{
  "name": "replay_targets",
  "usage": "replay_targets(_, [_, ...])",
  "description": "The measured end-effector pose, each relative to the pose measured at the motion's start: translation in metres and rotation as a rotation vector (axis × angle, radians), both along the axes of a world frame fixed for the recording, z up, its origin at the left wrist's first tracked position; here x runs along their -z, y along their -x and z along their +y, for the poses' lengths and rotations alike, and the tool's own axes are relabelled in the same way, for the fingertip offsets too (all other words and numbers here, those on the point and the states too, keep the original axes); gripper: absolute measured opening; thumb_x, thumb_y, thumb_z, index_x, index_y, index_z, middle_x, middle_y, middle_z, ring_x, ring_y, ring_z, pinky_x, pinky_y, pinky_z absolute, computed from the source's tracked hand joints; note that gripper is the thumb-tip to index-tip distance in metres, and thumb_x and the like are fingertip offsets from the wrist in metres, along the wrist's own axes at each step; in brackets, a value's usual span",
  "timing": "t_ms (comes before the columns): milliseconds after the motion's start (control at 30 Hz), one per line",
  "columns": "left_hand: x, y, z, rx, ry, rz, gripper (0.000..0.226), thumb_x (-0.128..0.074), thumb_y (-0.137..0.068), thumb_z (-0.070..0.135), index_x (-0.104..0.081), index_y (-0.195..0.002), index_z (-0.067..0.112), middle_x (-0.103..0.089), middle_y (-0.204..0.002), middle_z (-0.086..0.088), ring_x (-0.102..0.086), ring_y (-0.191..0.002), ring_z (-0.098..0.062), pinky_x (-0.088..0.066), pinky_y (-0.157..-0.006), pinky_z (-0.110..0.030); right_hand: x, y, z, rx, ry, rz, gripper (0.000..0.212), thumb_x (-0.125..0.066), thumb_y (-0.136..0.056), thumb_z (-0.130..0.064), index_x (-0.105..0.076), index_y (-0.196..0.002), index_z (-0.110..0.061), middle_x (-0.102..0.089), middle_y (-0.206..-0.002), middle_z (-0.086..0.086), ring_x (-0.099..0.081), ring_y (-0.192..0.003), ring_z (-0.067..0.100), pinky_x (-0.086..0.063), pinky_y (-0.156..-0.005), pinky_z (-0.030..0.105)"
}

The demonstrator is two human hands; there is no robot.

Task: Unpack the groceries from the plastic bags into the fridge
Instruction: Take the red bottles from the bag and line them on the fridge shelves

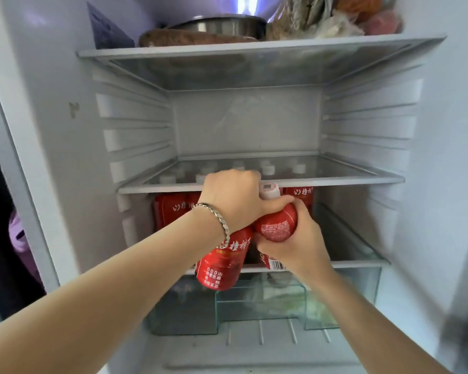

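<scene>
Both my hands are inside the open fridge at the front of its lower shelf (357, 263). My left hand (234, 197), a bracelet on its wrist, grips the top of a red-labelled bottle (220, 265) that hangs over the shelf's front edge. My right hand (297, 244) wraps around a second red bottle (277, 222) with a white cap, tilted and pressed against the first. Several more of the same red bottles (170, 210) stand on that shelf behind my hands.
The glass middle shelf (335, 180) is bare, with bottle caps showing through it. The top shelf (254, 48) holds a metal pot (222, 25), a brown loaf-like item and bagged food (322, 17). A clear crisper drawer (257, 303) sits below.
</scene>
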State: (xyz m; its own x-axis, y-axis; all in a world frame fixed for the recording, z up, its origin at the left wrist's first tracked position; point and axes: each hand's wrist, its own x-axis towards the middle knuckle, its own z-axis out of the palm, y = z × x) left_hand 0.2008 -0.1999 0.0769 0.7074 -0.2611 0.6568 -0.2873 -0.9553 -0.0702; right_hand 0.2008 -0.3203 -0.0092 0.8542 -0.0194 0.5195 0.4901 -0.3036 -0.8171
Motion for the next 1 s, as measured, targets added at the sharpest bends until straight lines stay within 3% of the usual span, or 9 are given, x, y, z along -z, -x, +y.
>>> replay_targets(133, [0.012, -0.007, -0.013, 0.055, 0.154, -0.241, 0.057, -0.043, -0.081, 0.068, -0.029, -0.054, 0.021, -0.04, -0.045, 0.007, -0.049, -0.046, -0.017, -0.022, -0.042, -0.019, 0.011, -0.002, -0.015, 0.058, -0.148, -0.001, 0.072, -0.087, -0.058, -0.016, -0.042, -0.107, -0.043, -0.062, -0.098, -0.018, -0.065, -0.085, -0.002, -0.054, -0.076, 0.02])
replay_targets(233, [0.024, -0.014, -0.013, 0.126, 0.3, -0.48, 0.041, -0.044, -0.079, 0.045, -0.033, -0.048, 0.022, -0.039, -0.033, 0.004, -0.045, -0.029, -0.021, -0.008, -0.044, -0.008, 0.011, -0.003, -0.02, 0.061, -0.138, 0.008, 0.073, -0.086, -0.06, -0.015, -0.04, -0.111, -0.04, -0.06, -0.096, -0.019, -0.062, -0.083, -0.005, -0.05, -0.069, 0.014])
replay_targets(467, [0.051, -0.009, -0.007, 0.114, 0.437, -0.477, 0.031, -0.044, -0.078, 0.039, -0.061, -0.066, 0.016, -0.059, -0.053, 0.006, -0.057, -0.051, -0.018, -0.027, -0.043, -0.014, 0.009, -0.004, -0.025, 0.116, -0.097, 0.067, 0.062, -0.081, -0.065, -0.025, -0.04, -0.111, -0.038, -0.06, -0.09, -0.018, -0.059, -0.08, -0.007, -0.043, -0.065, 0.011])
replay_targets(600, [0.069, 0.011, -0.009, 0.216, 0.784, -0.275, 0.038, -0.048, -0.074, 0.06, -0.056, -0.082, 0.024, -0.06, -0.078, 0.014, -0.057, -0.082, -0.012, -0.043, -0.058, -0.026, 0.013, -0.002, -0.025, 0.163, -0.06, 0.069, 0.064, -0.081, -0.065, -0.029, -0.039, -0.111, -0.038, -0.06, -0.092, -0.017, -0.061, -0.083, -0.001, -0.047, -0.073, 0.019])
replay_targets(700, [0.069, 0.015, -0.013, 0.315, 1.076, -0.091, 0.029, -0.07, -0.069, 0.053, -0.056, -0.076, 0.028, -0.062, -0.071, 0.014, -0.061, -0.07, -0.003, -0.053, -0.064, -0.027, 0.012, -0.002, -0.025, 0.236, -0.052, 0.065, 0.067, -0.081, -0.065, -0.032, -0.042, -0.118, -0.031, -0.06, -0.098, -0.01, -0.062, -0.084, 0.009, -0.048, -0.076, 0.024])
replay_targets(800, [0.062, 0.002, -0.018, 0.279, 1.278, 0.089, 0.034, -0.075, -0.071, 0.045, -0.056, -0.06, 0.019, -0.052, -0.048, 0.011, -0.045, -0.041, 0.001, -0.038, -0.045, -0.013, 0.015, -0.005, -0.025, 0.312, -0.056, 0.048, 0.076, -0.08, -0.064, -0.035, -0.04, -0.128, -0.027, -0.061, -0.106, -0.006, -0.063, -0.088, 0.014, -0.051, -0.079, 0.029])
replay_targets(867, [0.063, -0.005, -0.022, 0.328, 1.34, 0.176, 0.033, -0.073, -0.076, 0.041, -0.058, -0.062, 0.015, -0.051, -0.048, 0.01, -0.043, -0.04, 0.001, -0.034, -0.042, -0.012, 0.017, -0.004, -0.027, 0.338, -0.066, 0.015, 0.08, -0.08, -0.065, -0.035, -0.037, -0.132, -0.03, -0.061, -0.106, -0.008, -0.062, -0.089, 0.013, -0.05, -0.079, 0.03])
replay_targets(933, [0.069, -0.01, -0.026, 0.385, 1.264, 0.266, 0.024, -0.069, -0.08, 0.04, -0.066, -0.085, 0.016, -0.065, -0.07, 0.008, -0.059, -0.061, 0.0, -0.047, -0.059, -0.015, 0.022, -0.005, -0.03, 0.338, -0.08, -0.033, 0.076, -0.079, -0.068, -0.03, -0.038, -0.132, -0.032, -0.062, -0.103, -0.011, -0.062, -0.089, 0.01, -0.048, -0.081, 0.028])
replay_targets(1000, [0.076, -0.017, -0.03, 0.397, 1.182, 0.354, 0.045, -0.063, -0.08, 0.052, -0.062, -0.11, 0.019, -0.067, -0.1, 0.002, -0.063, -0.095, -0.012, -0.052, -0.086, -0.029, 0.028, -0.007, -0.034, 0.359, -0.119, -0.095, 0.072, -0.079, -0.071, -0.025, -0.041, -0.132, -0.029, -0.059, -0.112, -0.004, -0.059, -0.094, 0.009, -0.048, -0.086, 0.029])
